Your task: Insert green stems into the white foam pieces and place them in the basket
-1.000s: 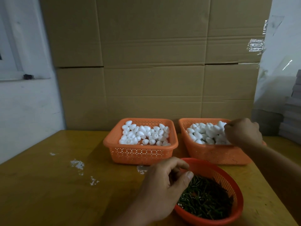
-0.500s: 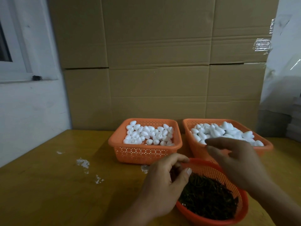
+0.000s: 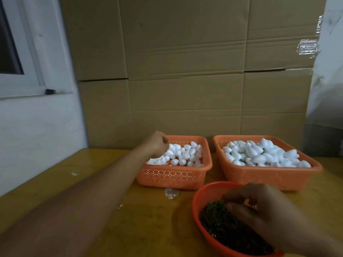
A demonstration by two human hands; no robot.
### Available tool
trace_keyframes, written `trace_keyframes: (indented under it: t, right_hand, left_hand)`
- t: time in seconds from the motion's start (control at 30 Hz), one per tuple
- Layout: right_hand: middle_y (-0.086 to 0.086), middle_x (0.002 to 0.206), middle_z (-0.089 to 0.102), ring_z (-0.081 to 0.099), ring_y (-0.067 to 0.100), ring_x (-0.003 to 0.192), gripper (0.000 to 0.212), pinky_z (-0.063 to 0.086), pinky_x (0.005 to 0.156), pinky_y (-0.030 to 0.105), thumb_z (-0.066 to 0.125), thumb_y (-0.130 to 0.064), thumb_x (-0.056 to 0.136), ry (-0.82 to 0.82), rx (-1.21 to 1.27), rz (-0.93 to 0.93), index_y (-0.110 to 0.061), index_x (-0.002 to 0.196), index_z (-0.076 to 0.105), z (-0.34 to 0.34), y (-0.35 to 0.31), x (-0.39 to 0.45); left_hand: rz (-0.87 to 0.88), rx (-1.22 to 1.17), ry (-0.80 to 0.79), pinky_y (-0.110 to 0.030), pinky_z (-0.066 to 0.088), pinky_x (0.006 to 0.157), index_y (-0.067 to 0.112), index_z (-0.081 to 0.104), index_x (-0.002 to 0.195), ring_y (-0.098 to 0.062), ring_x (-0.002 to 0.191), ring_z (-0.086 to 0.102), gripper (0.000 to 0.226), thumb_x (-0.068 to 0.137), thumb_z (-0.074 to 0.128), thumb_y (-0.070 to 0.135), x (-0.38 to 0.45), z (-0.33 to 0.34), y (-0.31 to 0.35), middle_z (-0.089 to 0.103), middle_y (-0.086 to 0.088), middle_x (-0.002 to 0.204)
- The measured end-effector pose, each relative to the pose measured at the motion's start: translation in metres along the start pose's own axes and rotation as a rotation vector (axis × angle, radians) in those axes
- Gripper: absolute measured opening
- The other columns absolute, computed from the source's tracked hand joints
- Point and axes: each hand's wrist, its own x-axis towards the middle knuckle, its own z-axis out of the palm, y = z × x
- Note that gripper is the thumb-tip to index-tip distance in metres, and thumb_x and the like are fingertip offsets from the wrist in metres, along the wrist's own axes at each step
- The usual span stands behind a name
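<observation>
Your left hand [image 3: 156, 143] is stretched out to the far-left corner of the left basket [image 3: 174, 177], fingers curled down into the foam pieces [image 3: 182, 154]. Can't tell if you've actually got one pinched, the fingertips are buried in the pile. Those pieces are small, smooth, egg-ish white lumps, heaped loose.

Your right hand [image 3: 259, 206] hangs over the round bowl [image 3: 199, 199], fingers bent with the tips drawn close together right above the stems [image 3: 219, 219]. It's too dark and blurry to say whether a stem is between them. The stems are a dark green tangle of thin short sticks filling the bowl, which is glossy red-orange plastic with a mesh wall.

The right basket [image 3: 267, 175] sits just beside the left one, same orange plastic with rows of little punched holes, rectangular with rounded corners. Its pile looks chunkier, more cone-shaped, with bits of green showing between the white.

All three sit on a yellowish wooden table [image 3: 55, 191] with a few white crumbs on it. Behind are plain brown cardboard boxes [image 3: 185, 71], creased, with a strip of shiny tape on the right.
</observation>
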Motion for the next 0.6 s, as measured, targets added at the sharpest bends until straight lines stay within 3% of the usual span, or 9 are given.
trace_keyframes:
  t: [0.07, 0.13, 0.2, 0.33, 0.43, 0.53, 0.6]
  right_hand:
    - [-0.045, 0.096, 0.062, 0.060, -0.019, 0.092, 0.020, 0.046, 0.075, 0.005, 0.068, -0.045, 0.082, -0.004, -0.010, 0.003, -0.056, 0.099, 0.069, 0.001, 0.002, 0.000]
    - [-0.044, 0.098, 0.063, 0.060, -0.018, 0.093, 0.021, 0.046, 0.074, 0.006, 0.068, -0.045, 0.082, 0.001, -0.017, 0.014, -0.056, 0.100, 0.069, 0.000, 0.004, 0.000]
    - [-0.044, 0.096, 0.063, 0.060, -0.018, 0.092, 0.019, 0.045, 0.075, 0.004, 0.070, -0.042, 0.083, 0.008, -0.021, 0.027, -0.054, 0.097, 0.071, -0.001, 0.004, -0.001]
    - [-0.041, 0.091, 0.066, 0.062, -0.015, 0.088, 0.018, 0.046, 0.076, 0.006, 0.071, -0.038, 0.082, 0.017, -0.039, 0.057, -0.050, 0.095, 0.075, -0.002, 0.000, -0.002]
    - [-0.038, 0.090, 0.067, 0.063, -0.013, 0.086, 0.024, 0.048, 0.072, 0.008, 0.073, -0.036, 0.081, 0.025, -0.060, 0.062, -0.054, 0.097, 0.072, -0.001, -0.002, -0.001]
    - [-0.039, 0.093, 0.065, 0.063, -0.012, 0.085, 0.033, 0.052, 0.072, 0.015, 0.074, -0.036, 0.081, 0.022, -0.081, 0.051, -0.061, 0.100, 0.063, 0.001, -0.007, 0.000]
    - [-0.039, 0.090, 0.066, 0.064, -0.011, 0.083, 0.029, 0.053, 0.071, 0.018, 0.069, -0.040, 0.080, -0.003, -0.082, 0.034, -0.059, 0.102, 0.063, 0.002, -0.011, 0.001]
  left_hand:
    - [-0.069, 0.101, -0.058, -0.041, 0.055, 0.092, 0.006, 0.071, 0.108, -0.029, 0.102, 0.068, 0.020, 0.093, 0.061, 0.013, 0.020, 0.005, -0.014, 0.068, -0.012, 0.122]
    - [-0.057, 0.273, -0.098, -0.038, 0.047, 0.104, 0.008, 0.069, 0.117, -0.024, 0.122, 0.058, 0.025, 0.095, 0.060, 0.018, 0.030, 0.012, -0.022, 0.054, -0.007, 0.144]
    - [-0.016, 0.412, -0.110, -0.035, 0.042, 0.109, 0.013, 0.063, 0.129, -0.020, 0.134, 0.048, 0.035, 0.095, 0.061, 0.023, 0.035, 0.017, -0.026, 0.046, -0.004, 0.151]
    - [0.025, 0.557, -0.187, -0.036, 0.049, 0.099, 0.016, 0.060, 0.129, -0.022, 0.123, 0.054, 0.036, 0.094, 0.062, 0.022, 0.037, 0.027, -0.023, 0.049, -0.005, 0.144]
    - [0.021, 0.606, -0.269, -0.037, 0.050, 0.098, 0.014, 0.057, 0.132, -0.023, 0.127, 0.050, 0.036, 0.098, 0.058, 0.026, 0.040, 0.030, -0.017, 0.044, -0.005, 0.146]
    - [-0.011, 0.603, -0.299, -0.027, 0.050, 0.068, 0.012, 0.058, 0.128, -0.019, 0.111, 0.058, 0.035, 0.096, 0.060, 0.024, 0.045, 0.036, -0.016, 0.040, 0.005, 0.139]
    - [-0.015, 0.621, -0.269, -0.024, 0.046, 0.064, 0.010, 0.058, 0.124, -0.017, 0.095, 0.060, 0.036, 0.092, 0.064, 0.024, 0.046, 0.041, -0.016, 0.046, 0.002, 0.133]
